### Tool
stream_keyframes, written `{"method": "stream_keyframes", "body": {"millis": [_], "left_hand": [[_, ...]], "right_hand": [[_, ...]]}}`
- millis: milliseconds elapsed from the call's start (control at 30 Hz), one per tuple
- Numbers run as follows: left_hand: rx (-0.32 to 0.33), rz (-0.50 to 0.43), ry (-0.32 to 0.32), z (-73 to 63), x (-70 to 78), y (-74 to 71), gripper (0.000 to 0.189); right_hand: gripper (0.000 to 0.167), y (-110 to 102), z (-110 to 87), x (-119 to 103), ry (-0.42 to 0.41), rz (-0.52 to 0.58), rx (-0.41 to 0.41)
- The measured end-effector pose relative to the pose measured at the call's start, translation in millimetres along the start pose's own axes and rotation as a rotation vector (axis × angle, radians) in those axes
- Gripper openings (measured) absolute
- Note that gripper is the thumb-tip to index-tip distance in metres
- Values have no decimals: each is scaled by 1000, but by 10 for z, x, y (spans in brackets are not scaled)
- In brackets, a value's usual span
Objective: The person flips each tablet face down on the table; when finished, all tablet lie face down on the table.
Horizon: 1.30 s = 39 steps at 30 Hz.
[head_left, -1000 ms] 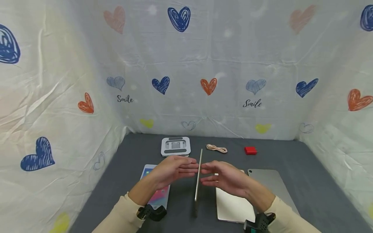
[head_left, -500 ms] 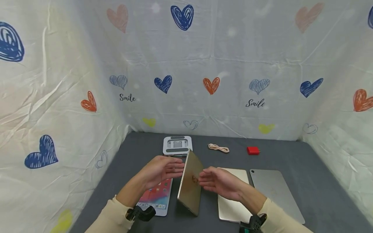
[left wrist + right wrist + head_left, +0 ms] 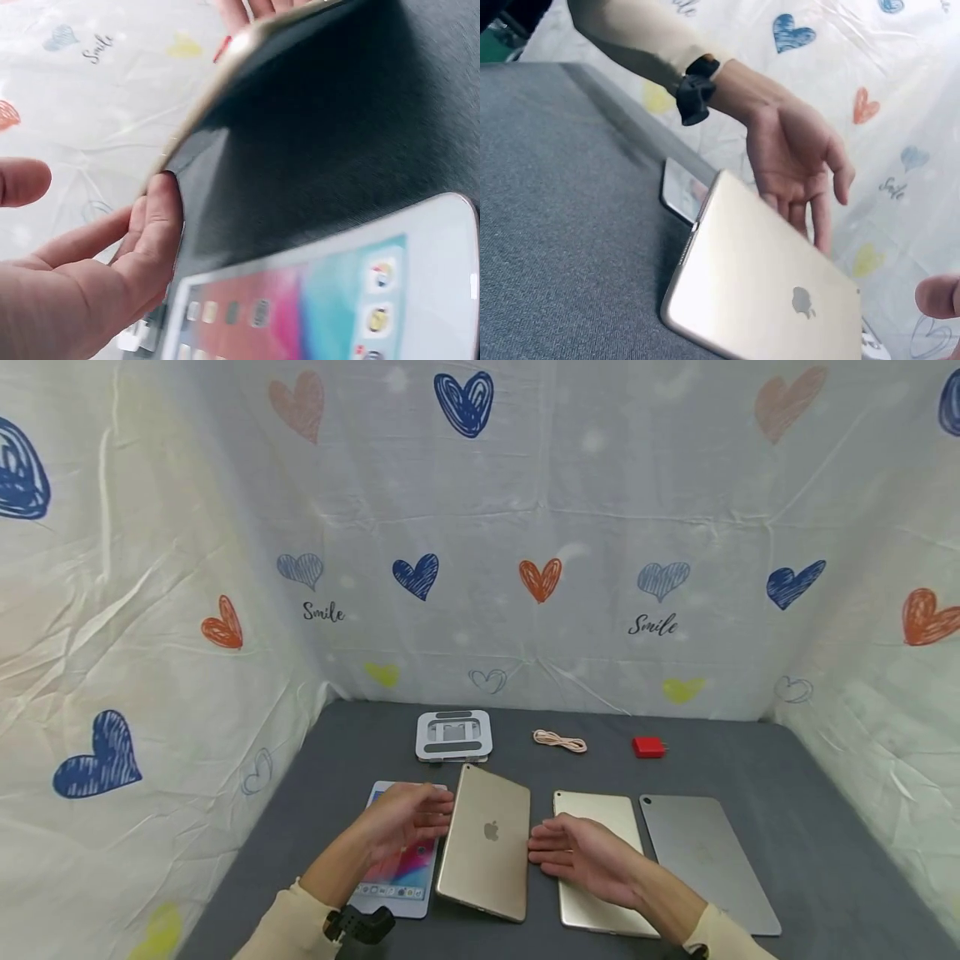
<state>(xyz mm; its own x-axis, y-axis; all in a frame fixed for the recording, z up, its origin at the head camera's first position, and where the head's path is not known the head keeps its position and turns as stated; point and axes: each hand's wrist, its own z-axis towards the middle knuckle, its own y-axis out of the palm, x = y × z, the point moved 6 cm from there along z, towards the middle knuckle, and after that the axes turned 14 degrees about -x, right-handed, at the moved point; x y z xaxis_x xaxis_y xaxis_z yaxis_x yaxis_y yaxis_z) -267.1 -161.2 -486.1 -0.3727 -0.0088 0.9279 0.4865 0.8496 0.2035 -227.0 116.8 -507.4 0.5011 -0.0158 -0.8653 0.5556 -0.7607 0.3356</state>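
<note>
A gold tablet tilts with its back facing up and its left edge raised above the dark table. My left hand touches that raised edge; the left wrist view shows its fingers against the tablet's edge and underside, thumb held apart. Beside the opposite edge is my right hand, fingers extended; whether they touch the tablet I cannot tell. Under my left hand lies a white tablet with a lit screen. A second gold tablet lies back up, partly hidden by my right hand.
To the right, a grey tablet lies back up. Along the far side are a white and grey folded stand, a coiled pale cable and a red charger plug. A heart-patterned sheet encloses the table.
The gold tablet has turned from standing on edge to leaning back up, its raised edge moving left and down. My left hand has moved left with it; the right hand has lowered slightly.
</note>
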Motion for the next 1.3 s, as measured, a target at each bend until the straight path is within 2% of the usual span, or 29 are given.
{"method": "stream_keyframes", "body": {"millis": [133,333,467,667,767,867,1000,1200,1300], "left_hand": [[29,39,-39,37,-108,-3,43],[32,67,-64,74,-205,35,41],[39,116,-74,87,-214,92,44],[45,261,-57,105,-161,212,46],[50,287,-63,96,-148,245,45],[43,253,-59,62,-147,238,45],[-1,122,-37,-41,-157,143,50],[-90,-83,-11,-286,-185,-205,58],[-138,-152,-1,-423,-189,-416,59]], "right_hand": [[65,-13,-60,-3,-4,-7,0],[66,-44,-133,-6,-7,-7,20],[68,-69,-165,-4,-16,-13,27],[68,-93,-198,-16,-23,-17,37],[67,-96,-205,-20,-13,-9,49],[67,-90,-212,-29,-8,-11,54],[69,-64,-209,-68,-18,-11,46],[72,56,-172,-157,-63,7,-33],[74,141,-117,-194,-77,27,-79]]}}
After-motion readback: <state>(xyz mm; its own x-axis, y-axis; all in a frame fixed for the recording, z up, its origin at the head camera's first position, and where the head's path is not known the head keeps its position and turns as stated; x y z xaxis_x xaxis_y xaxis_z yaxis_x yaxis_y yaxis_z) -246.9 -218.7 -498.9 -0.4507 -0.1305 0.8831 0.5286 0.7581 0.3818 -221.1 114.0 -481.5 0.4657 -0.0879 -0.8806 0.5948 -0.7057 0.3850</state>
